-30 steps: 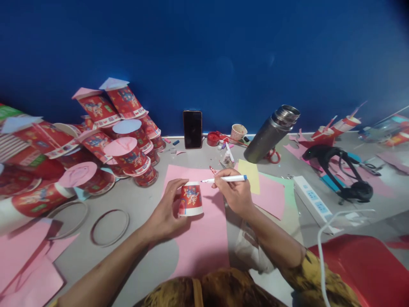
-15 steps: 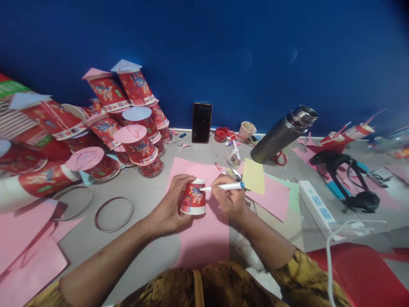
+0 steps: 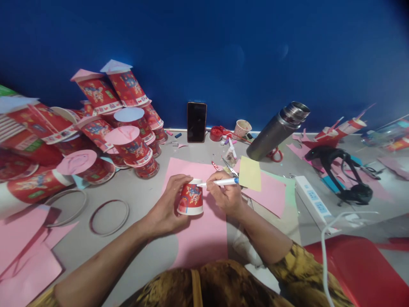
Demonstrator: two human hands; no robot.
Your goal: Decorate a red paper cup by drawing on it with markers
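My left hand (image 3: pixel 171 204) grips a red paper cup (image 3: pixel 192 199) from its left side, thumb below and fingers near the top. The cup is upside down, with a printed figure and a white band at its lower rim. In my right hand (image 3: pixel 226 194) is a white marker (image 3: pixel 223 182) with a blue end. Its tip points left and meets the cup's upper part. Under both hands lies a sheet of pink paper (image 3: pixel 207 243). Just beyond the right hand rest scissors (image 3: pixel 230 167), their handles partly hidden.
Many decorated paper cups (image 3: pixel 128 145) are stacked on the left, near two tape-like rings (image 3: pixel 109 217). A phone (image 3: pixel 196 122) leans on the blue wall. A steel flask (image 3: pixel 277 130), yellow paper (image 3: pixel 250 172), a power strip (image 3: pixel 315 202) and a black headset-like frame (image 3: pixel 341 175) are on the right.
The marker tip has risen slightly on the cup, toward its white top edge. The whole view has shifted a little, so things appear further left. Both holds stay the same.
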